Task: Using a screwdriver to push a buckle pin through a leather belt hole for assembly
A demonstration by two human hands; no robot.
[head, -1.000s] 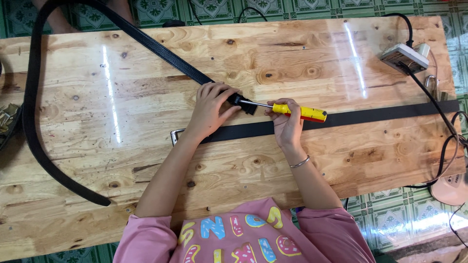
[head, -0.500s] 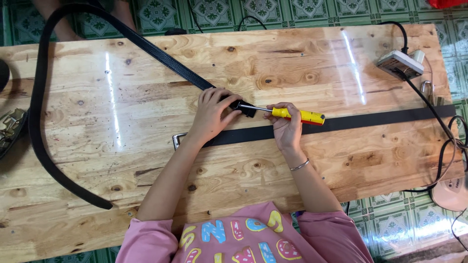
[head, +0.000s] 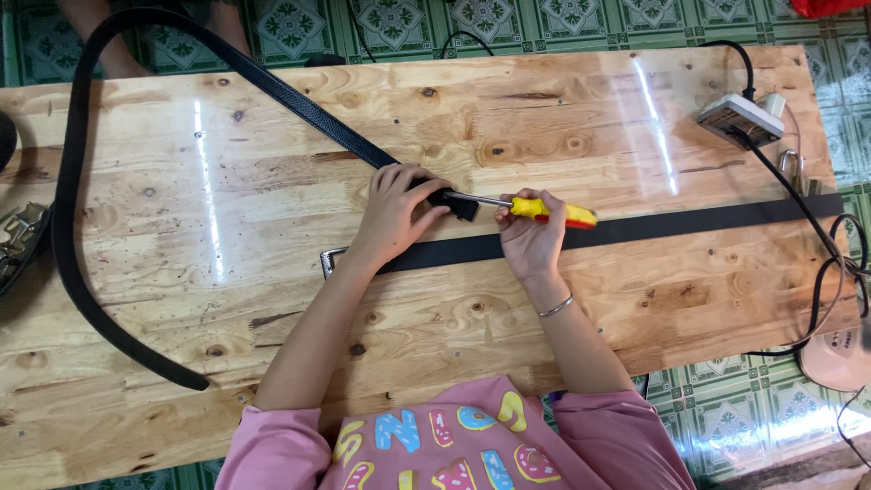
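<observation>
Wooden table (head: 272, 363) carries a long black belt (head: 63, 218), looped leftward.

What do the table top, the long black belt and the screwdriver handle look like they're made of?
Table top: glossy varnished wood, with knots, grain and glare streaks.
Long black belt: probably leather or imitation leather, matte and bending in a loop.
Screwdriver handle: likely plastic, smooth yellow with red.
</observation>
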